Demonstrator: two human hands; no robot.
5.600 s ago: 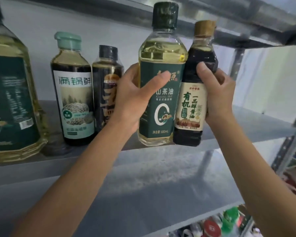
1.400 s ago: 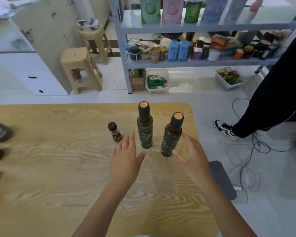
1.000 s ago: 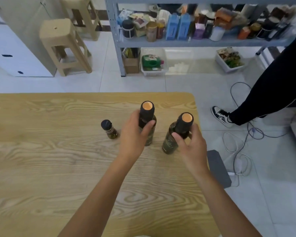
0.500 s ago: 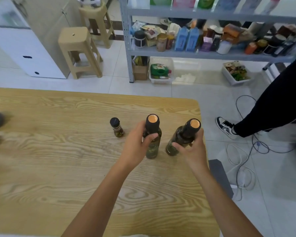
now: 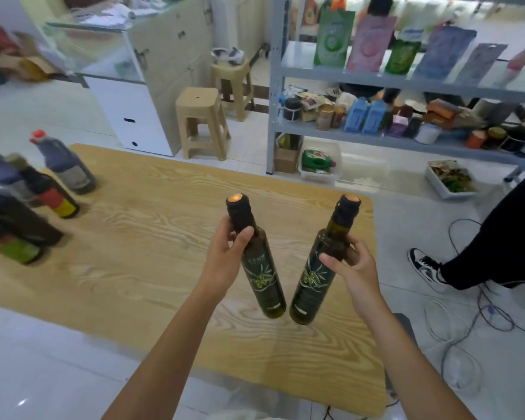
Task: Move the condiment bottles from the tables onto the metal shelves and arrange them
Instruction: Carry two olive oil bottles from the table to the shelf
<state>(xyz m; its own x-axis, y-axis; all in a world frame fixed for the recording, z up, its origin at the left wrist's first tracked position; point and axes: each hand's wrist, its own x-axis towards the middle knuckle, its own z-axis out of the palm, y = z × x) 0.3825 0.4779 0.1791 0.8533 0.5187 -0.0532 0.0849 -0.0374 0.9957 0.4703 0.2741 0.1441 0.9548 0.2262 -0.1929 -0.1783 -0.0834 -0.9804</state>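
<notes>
Two dark green olive oil bottles with olive-branch labels hang in the air above the wooden table [image 5: 140,262]. My left hand [image 5: 226,256] grips the left olive oil bottle [image 5: 262,280] at its neck and shoulder. My right hand [image 5: 353,268] grips the right olive oil bottle [image 5: 314,286] just below the neck. Both bottles tilt, their bases close together. Several other condiment bottles [image 5: 64,165] stand blurred on the table's left side.
A grey metal shelf unit [image 5: 406,83] with pouches and jars stands across the floor at the back right. Two beige stools [image 5: 202,122] and a white cabinet [image 5: 134,116] are behind the table. A person's leg [image 5: 497,244] and loose cables [image 5: 467,328] are on the right.
Both hands closed on the two olive oil bottles and lifted them off the table. The view has pulled back and swung left, and the small bottle is out of sight.
</notes>
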